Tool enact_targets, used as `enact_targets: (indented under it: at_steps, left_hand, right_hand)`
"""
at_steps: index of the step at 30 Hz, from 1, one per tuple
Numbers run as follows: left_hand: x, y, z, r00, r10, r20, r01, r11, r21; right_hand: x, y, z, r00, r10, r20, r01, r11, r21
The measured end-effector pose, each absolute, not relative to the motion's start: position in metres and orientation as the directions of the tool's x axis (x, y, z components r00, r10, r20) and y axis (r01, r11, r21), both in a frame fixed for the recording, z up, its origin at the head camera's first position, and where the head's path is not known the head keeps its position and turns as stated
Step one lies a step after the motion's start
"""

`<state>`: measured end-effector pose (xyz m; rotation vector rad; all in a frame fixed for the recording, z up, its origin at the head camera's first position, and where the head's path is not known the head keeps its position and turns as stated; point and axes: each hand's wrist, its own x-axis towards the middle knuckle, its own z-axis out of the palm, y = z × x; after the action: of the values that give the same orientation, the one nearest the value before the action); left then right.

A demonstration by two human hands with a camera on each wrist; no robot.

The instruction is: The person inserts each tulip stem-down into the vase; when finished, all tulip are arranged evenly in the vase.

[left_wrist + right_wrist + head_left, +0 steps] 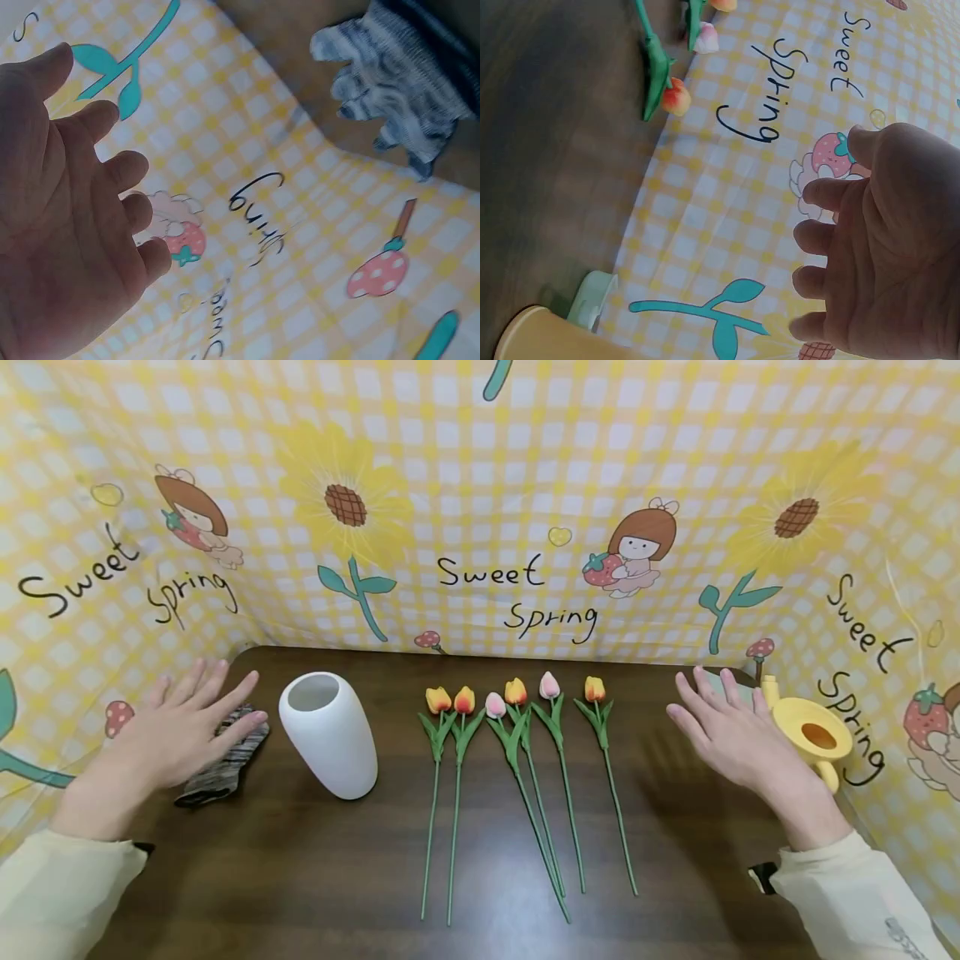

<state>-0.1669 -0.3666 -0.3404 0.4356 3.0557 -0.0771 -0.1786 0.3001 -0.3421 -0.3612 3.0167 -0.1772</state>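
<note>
Left hand (pixel 171 731) hovers near glove (pixel 227 770) pointing lengthwise away

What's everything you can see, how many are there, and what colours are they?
Orange-and-yellow tulips: four, mid-table
Pink tulips: two, among those
Vase: one, white, left of the tulips
Glove: at least one, striped grey and black, left of the vase
Watering can: one, yellow, far right
Partly hidden thing: one, pale green, beside the can
Table: one, dark brown, underneath
Cloth: count unclear, yellow-and-white check, around the table
Sleeves: two, cream, bottom corners
Hands: two, bare, left and right
</note>
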Motion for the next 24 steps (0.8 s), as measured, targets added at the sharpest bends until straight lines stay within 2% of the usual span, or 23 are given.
enact_targets:
  at_steps: [2,4,7,12,15,18,21,24]
  left_hand:
    - [-0.168,-0.365,-0.334,-0.959,0.28,-0.052,0.282,0.958,-0.041]
    - [-0.167,-0.362,-0.327,-0.959,0.281,-0.032,0.281,0.959,0.026]
    - [-0.161,-0.357,-0.314,-0.957,0.29,0.025,0.288,0.928,0.238]
    - [-0.153,-0.337,-0.303,-0.947,0.293,0.133,0.319,0.804,0.501]
    - [-0.152,-0.326,-0.318,-0.941,0.278,0.193,0.337,0.723,0.603]
    - [-0.156,-0.32,-0.342,-0.923,0.277,0.269,0.384,0.584,0.715]
    - [-0.157,-0.316,-0.363,-0.894,0.28,0.349,0.444,0.46,0.769]
    - [-0.158,-0.31,-0.38,-0.881,0.287,0.377,0.466,0.382,0.798]
  right_hand:
    - [-0.179,0.298,-0.339,-0.97,-0.235,-0.065,-0.226,0.966,-0.123]
    - [-0.179,0.297,-0.337,-0.972,-0.231,-0.048,-0.224,0.967,-0.121]
    - [-0.18,0.294,-0.335,-0.972,-0.233,-0.008,-0.228,0.959,-0.165]
    - [-0.187,0.285,-0.344,-0.966,-0.244,0.086,-0.258,0.895,-0.363]
    - [-0.19,0.279,-0.362,-0.967,-0.23,0.11,-0.254,0.831,-0.496]
    - [-0.192,0.275,-0.383,-0.971,-0.217,0.102,-0.234,0.768,-0.596]
    - [-0.195,0.272,-0.401,-0.973,-0.224,0.049,-0.196,0.7,-0.687]
    - [-0.196,0.27,-0.416,-0.974,-0.223,-0.039,-0.104,0.594,-0.798]
